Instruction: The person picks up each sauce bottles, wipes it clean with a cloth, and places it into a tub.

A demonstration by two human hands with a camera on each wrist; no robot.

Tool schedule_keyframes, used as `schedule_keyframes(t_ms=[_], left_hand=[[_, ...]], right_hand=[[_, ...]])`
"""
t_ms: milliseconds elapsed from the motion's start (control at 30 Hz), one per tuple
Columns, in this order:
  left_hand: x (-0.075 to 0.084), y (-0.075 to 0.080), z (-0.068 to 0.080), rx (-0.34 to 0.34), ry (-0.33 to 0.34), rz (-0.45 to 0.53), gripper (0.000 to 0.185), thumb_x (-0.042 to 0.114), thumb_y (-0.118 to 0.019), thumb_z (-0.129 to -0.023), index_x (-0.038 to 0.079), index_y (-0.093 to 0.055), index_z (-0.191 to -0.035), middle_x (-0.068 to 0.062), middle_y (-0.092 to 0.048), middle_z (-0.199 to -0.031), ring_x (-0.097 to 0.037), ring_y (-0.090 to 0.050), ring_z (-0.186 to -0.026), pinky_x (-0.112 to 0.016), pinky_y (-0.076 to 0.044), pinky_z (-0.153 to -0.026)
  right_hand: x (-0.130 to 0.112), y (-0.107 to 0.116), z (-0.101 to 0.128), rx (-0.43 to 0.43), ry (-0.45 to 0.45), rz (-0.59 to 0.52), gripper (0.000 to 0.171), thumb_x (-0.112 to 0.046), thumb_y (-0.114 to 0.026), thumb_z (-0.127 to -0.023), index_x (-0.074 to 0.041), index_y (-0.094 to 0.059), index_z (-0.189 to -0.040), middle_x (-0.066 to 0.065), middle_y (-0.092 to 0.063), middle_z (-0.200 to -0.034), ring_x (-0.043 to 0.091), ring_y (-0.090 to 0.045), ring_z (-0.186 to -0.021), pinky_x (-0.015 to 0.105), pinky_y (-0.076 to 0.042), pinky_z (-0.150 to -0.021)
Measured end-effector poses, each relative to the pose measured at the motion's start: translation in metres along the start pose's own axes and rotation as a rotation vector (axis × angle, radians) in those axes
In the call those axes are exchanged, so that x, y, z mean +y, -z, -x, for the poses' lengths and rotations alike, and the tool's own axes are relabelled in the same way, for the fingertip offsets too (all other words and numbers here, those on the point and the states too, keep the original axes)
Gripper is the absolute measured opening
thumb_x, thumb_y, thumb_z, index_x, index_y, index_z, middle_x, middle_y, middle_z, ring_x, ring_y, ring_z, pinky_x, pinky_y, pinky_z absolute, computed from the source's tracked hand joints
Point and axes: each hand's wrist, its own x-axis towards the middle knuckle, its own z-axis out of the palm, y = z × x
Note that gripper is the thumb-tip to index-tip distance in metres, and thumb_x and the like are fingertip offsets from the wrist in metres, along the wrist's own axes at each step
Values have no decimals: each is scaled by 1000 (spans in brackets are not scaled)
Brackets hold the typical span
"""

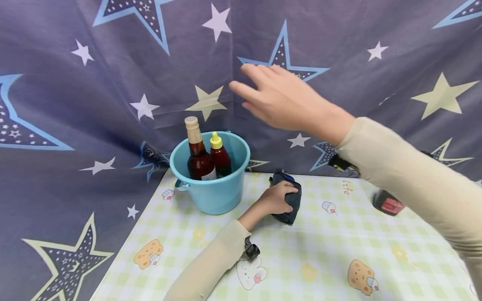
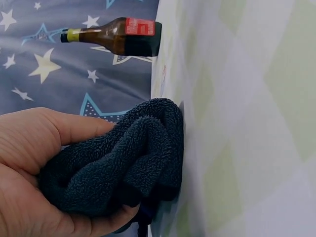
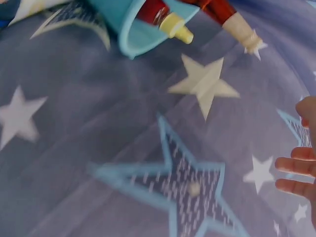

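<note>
Bucket [image 1: 211, 184] at far left of the counter [image 1: 301, 259] holds two bottles upright: a tall brown one [image 1: 197, 154] and a shorter red one with a yellow nozzle [image 1: 220, 156]. A third bottle [image 1: 388, 203] stands on the counter at the right, partly hidden behind your right sleeve, well apart from the bucket.

Your left hand [image 1: 276, 198] rests on the counter just right of the bucket, its grip curled round a dark cloth [image 1: 288, 200] bunched against the surface; the left wrist view shows the fingers [image 2: 29, 148] wrapped over the cloth [image 2: 123, 158].

Your right hand [image 1: 278, 98] is raised above and to the right of the bucket, fingers spread and straight, holding nothing.

Judgement: two bottles are in, so loading looks mostly done; the right-hand bottle is left outside. Whether the counter needs wiping with the cloth cannot be told; no spill is visible.
</note>
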Motion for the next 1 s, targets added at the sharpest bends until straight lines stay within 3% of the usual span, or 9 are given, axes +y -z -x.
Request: schedule_keyframes(t_ms=[133,400,733,833,1000], left_hand=[[1,1,-2,-18,-7,17,61,14,-73,-93,21,-54,-150,0,-41,-160,-24,-53,-137,-31,-51,-85],[3,0,-2,-12,-29,-36,60,16,-74,-92,20,-55,-149,-1,-42,-159,-23,-51,-139,-36,-51,-100],[1,-5,-2,-1,-25,-46,61,19,-76,-92,21,-55,-149,0,-43,-159,-24,-51,-139,-42,-49,-107],[2,-4,-2,-2,-29,-40,60,20,-76,-93,20,-55,-149,-1,-43,-159,-24,-51,-139,-43,-48,-108],[2,-2,-4,-6,-32,-37,60,20,-75,-93,20,-55,-149,-1,-42,-160,-25,-51,-140,-44,-48,-108]], right_hand=[[16,16,35,20,-10,26,36,-15,-56,-104,-3,-52,-137,27,-57,-122,42,-60,-91,54,-52,-78],[41,11,125,-34,-45,25,35,-13,-59,-98,-1,-55,-131,25,-56,-103,39,-55,-75,50,-46,-65],[73,-3,234,-113,-242,26,34,-12,-61,-92,2,-59,-123,21,-54,-87,34,-50,-66,46,-40,-56],[81,-1,259,-161,-309,46,33,-8,-66,-87,3,-61,-118,20,-55,-82,32,-51,-62,46,-40,-54],[86,6,286,-294,-403,80,19,-6,-73,-82,-1,-62,-97,11,-55,-71,22,-49,-54,38,-37,-49]])
